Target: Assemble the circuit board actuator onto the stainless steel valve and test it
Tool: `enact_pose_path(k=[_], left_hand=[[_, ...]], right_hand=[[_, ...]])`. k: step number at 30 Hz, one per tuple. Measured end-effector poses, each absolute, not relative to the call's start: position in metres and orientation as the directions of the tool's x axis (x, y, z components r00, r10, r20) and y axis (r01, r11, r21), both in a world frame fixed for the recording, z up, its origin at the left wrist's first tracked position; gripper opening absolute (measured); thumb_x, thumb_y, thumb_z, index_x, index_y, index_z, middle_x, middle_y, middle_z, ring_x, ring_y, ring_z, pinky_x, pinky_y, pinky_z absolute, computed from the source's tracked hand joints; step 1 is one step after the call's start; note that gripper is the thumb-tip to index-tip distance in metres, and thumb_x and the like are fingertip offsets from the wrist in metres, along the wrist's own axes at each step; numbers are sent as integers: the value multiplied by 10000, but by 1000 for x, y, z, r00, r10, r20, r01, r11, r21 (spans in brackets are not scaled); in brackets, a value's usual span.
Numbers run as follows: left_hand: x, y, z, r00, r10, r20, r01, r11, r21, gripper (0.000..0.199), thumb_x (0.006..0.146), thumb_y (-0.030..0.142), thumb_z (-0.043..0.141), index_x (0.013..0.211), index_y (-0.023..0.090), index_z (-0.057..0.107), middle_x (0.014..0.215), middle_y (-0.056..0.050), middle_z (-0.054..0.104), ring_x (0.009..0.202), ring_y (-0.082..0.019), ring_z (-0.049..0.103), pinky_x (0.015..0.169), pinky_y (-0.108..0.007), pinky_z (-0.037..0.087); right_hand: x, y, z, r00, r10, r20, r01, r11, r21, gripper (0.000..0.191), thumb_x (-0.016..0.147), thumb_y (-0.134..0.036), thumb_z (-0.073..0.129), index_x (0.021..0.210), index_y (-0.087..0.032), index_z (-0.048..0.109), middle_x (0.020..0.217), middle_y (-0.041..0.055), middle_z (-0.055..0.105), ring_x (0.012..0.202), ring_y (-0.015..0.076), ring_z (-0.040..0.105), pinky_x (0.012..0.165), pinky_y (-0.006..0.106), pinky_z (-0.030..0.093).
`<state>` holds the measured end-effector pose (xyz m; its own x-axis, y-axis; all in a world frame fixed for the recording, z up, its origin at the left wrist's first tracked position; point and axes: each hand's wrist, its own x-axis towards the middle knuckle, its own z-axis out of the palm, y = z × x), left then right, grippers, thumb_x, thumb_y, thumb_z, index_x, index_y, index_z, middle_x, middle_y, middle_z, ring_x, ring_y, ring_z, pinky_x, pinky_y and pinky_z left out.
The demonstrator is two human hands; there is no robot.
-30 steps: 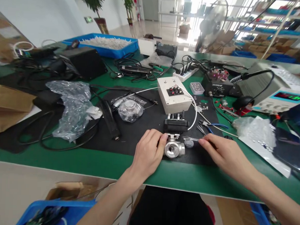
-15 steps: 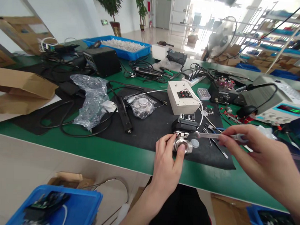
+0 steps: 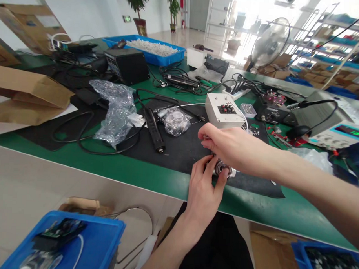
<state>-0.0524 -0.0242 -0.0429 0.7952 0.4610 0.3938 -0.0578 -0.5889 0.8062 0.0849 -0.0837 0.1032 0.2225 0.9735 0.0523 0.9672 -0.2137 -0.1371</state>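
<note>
My left hand (image 3: 203,190) grips a metal ball valve (image 3: 223,169) at the front edge of the black mat, thumb on its round opening. Bent over the valve's top is my right hand (image 3: 230,146), with its fingertips pinched together to the left of it. Only a small bit of metal shows between those fingers; the rest of the wrench is hidden. The black housing on the valve is covered by the right hand as well. Behind it stands a white control box (image 3: 223,111) with switches and terminals.
A black handheld tool (image 3: 153,129) and a plastic-wrapped metal part (image 3: 176,122) lie on the mat (image 3: 179,152). Bubble wrap (image 3: 115,112) and a cardboard box (image 3: 30,94) are at left. A power supply (image 3: 339,124) stands at right; blue bins (image 3: 105,241) sit below the table.
My right hand has swung left with the wrench, from the valve's right side to over its top. My left hand keeps its grip on the valve. The view has shifted slightly.
</note>
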Motion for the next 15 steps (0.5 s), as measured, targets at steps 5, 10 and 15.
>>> enact_pose_path(k=[5, 10, 15], left_hand=[[-52, -25, -44, 784, 462, 414, -59, -609, 791, 313, 1061, 385, 617, 1338, 244, 647, 1300, -119, 663, 1264, -284, 615, 1103, -462, 542], [-52, -25, -42, 787, 446, 425, -59, -632, 773, 357, 1068, 402, 599, 1383, 232, 602, 1318, -123, 650, 1273, -292, 606, 1112, -475, 536], [-54, -23, -39, 819, 429, 380, 0, -663, 748, 332, 1085, 393, 541, 1367, 222, 581, 1327, -142, 658, 1272, -327, 629, 1084, -505, 548]], right_hand=[[81, -48, 104, 108, 989, -99, 993, -111, -27, 260, 995, -83, 569, 1239, -170, 546, 1000, 80, 789, 741, 184, 717, 548, 269, 293], [81, -27, 98, 93, 981, -168, 994, -80, 78, 231, 999, -112, 546, 1217, -158, 607, 873, 79, 758, 608, 177, 650, 507, 292, 225], [79, -50, 107, 82, 987, -139, 996, -77, 37, 212, 1015, -116, 529, 1214, -170, 577, 782, 30, 708, 552, 150, 574, 516, 298, 224]])
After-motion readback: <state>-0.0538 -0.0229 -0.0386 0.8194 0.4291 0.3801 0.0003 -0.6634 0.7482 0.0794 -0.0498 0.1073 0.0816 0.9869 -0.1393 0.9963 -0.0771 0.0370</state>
